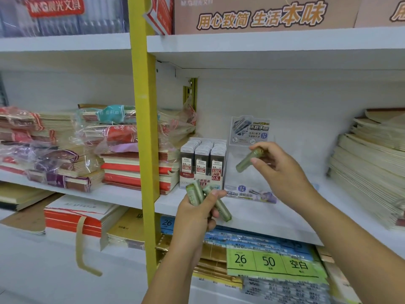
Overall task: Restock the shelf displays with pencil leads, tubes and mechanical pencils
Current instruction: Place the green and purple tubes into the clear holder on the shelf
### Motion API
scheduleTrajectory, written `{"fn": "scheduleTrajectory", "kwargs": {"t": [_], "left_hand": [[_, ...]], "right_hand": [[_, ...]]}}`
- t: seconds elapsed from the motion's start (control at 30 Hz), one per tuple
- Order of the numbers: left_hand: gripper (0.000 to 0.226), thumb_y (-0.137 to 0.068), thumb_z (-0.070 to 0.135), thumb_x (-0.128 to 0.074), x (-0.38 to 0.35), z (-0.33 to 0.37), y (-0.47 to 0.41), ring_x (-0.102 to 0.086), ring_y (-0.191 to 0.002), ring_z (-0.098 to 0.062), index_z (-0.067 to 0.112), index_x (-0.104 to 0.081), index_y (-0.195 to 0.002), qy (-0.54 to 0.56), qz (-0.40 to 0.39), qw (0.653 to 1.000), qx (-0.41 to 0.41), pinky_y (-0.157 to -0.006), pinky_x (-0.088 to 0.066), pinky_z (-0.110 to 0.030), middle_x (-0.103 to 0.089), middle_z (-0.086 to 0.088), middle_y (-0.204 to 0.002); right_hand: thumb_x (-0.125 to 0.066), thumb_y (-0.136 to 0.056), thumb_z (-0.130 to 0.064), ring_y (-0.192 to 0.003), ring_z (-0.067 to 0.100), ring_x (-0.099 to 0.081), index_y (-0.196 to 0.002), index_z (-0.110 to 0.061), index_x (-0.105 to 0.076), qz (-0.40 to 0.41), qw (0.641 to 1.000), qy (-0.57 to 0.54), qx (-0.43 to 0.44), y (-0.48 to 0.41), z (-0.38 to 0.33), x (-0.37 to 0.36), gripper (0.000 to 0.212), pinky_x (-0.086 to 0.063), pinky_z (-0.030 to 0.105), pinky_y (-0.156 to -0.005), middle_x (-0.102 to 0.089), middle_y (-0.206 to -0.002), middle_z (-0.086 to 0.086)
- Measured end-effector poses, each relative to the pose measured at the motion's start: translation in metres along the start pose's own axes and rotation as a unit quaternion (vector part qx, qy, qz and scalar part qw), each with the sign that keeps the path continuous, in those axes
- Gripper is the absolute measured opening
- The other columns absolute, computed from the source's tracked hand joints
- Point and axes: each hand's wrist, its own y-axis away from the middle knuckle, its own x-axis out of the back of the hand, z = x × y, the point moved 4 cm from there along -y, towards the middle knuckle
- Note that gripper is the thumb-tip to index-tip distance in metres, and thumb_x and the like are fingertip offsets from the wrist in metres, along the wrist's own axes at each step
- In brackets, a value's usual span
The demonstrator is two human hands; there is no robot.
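Restock underway at clear display.
Right hand pinching tube before it; left hand gripping two spares, slanted one possibly slipping free.

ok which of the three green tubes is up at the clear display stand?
The green tube held alone in the right hand, tilted in front of the clear display stand. The other two tubes sit lower, bunched in the left hand.

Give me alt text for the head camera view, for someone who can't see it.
The right-hand grip holds one green tube in front of a clear display stand on a white shelf, while the left-hand grip holds two more tubes. A box of pencil lead packs stands left of it, notebooks stacked on both sides.
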Motion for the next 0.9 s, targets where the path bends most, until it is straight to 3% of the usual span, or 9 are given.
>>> {"fn": "scheduleTrajectory", "kwargs": {"t": [0.1, 0.17, 0.33, 0.47, 0.57, 0.7, 0.83, 0.9], "left_hand": [[0.028, -0.093, 0.027, -0.065, 0.004, -0.001, -0.007, -0.043, -0.045, -0.002, 0.005, -0.074, -0.107, 0.009, 0.006, 1.0, 0.005, -0.04, -0.034, -0.015, -0.062, 0.009, -0.057], [0.026, -0.095, 0.026, -0.063, 0.007, -0.002, -0.011, -0.043, -0.045, -0.003, 0.005, -0.075, -0.104, 0.007, 0.011, 1.0, 0.008, -0.04, -0.033, -0.016, -0.06, 0.008, -0.055], [0.024, -0.096, 0.026, -0.063, 0.011, -0.003, -0.017, -0.042, -0.045, -0.004, 0.007, -0.077, -0.1, 0.012, 0.013, 1.0, 0.005, -0.039, -0.032, -0.016, -0.06, 0.006, -0.055], [0.024, -0.096, 0.027, -0.063, 0.01, -0.003, -0.018, -0.043, -0.046, -0.005, 0.008, -0.077, -0.1, 0.008, 0.008, 1.0, 0.005, -0.039, -0.033, -0.016, -0.061, 0.006, -0.056], [0.024, -0.095, 0.028, -0.064, 0.012, -0.004, -0.018, -0.043, -0.047, -0.005, 0.01, -0.078, -0.098, 0.012, 0.006, 1.0, 0.006, -0.04, -0.033, -0.017, -0.059, 0.004, -0.056], [0.024, -0.094, 0.029, -0.064, 0.012, -0.003, -0.018, -0.044, -0.047, -0.005, 0.009, -0.078, -0.1, 0.013, 0.0, 1.0, 0.007, -0.04, -0.034, -0.017, -0.059, 0.004, -0.056], [0.026, -0.095, 0.028, -0.064, 0.012, -0.003, -0.017, -0.045, -0.048, -0.004, 0.006, -0.075, -0.105, 0.008, 0.002, 1.0, 0.006, -0.041, -0.034, -0.017, -0.063, 0.007, -0.059], [0.026, -0.094, 0.028, -0.064, 0.012, -0.002, -0.017, -0.045, -0.049, -0.005, 0.007, -0.076, -0.103, 0.009, 0.003, 1.0, 0.003, -0.041, -0.034, -0.018, -0.062, 0.004, -0.058]], "right_hand": [[-0.058, -0.095, -0.02, -0.101, 0.008, -0.062, -0.11, -0.034, -0.056, -0.073, 0.995, 0.061, -0.02, -0.026, 0.012, -0.017, 0.021, -0.047, 0.025, -0.091, -0.064, -0.104, -0.01], [-0.058, -0.095, -0.021, -0.099, 0.01, -0.064, -0.115, -0.033, -0.054, -0.112, 0.988, 0.1, -0.036, -0.033, 0.022, -0.024, 0.023, -0.049, 0.031, -0.092, -0.064, -0.104, -0.009], [-0.063, -0.092, -0.021, -0.073, 0.007, -0.071, -0.104, -0.043, -0.045, -0.111, 0.991, 0.069, -0.043, -0.034, 0.035, -0.033, 0.03, -0.056, 0.045, -0.082, -0.069, -0.087, -0.005], [-0.067, -0.089, -0.028, -0.071, 0.008, -0.07, -0.095, -0.048, -0.048, -0.102, 0.99, 0.09, -0.042, -0.031, 0.043, -0.036, 0.028, -0.057, 0.044, -0.072, -0.071, -0.084, -0.011], [-0.064, -0.092, -0.027, -0.078, 0.019, -0.071, -0.098, -0.043, -0.056, -0.1, 0.991, 0.059, -0.067, -0.03, 0.049, -0.039, 0.019, -0.058, 0.043, -0.075, -0.073, -0.085, -0.012], [-0.061, -0.093, -0.019, -0.078, 0.012, -0.072, -0.096, -0.03, -0.065, -0.067, 0.994, -0.02, -0.085, -0.028, 0.052, -0.038, 0.012, -0.055, 0.018, -0.067, -0.075, -0.082, -0.009], [-0.067, -0.09, -0.026, -0.079, 0.013, -0.072, -0.09, -0.028, -0.065, -0.06, 0.993, -0.007, -0.101, -0.028, 0.055, -0.039, 0.003, -0.056, 0.04, -0.081, -0.075, -0.082, -0.005], [-0.069, -0.089, -0.025, -0.078, 0.014, -0.072, -0.09, -0.026, -0.067, -0.06, 0.992, -0.016, -0.111, -0.029, 0.055, -0.039, 0.002, -0.055, 0.044, -0.086, -0.075, -0.081, -0.003]]}}
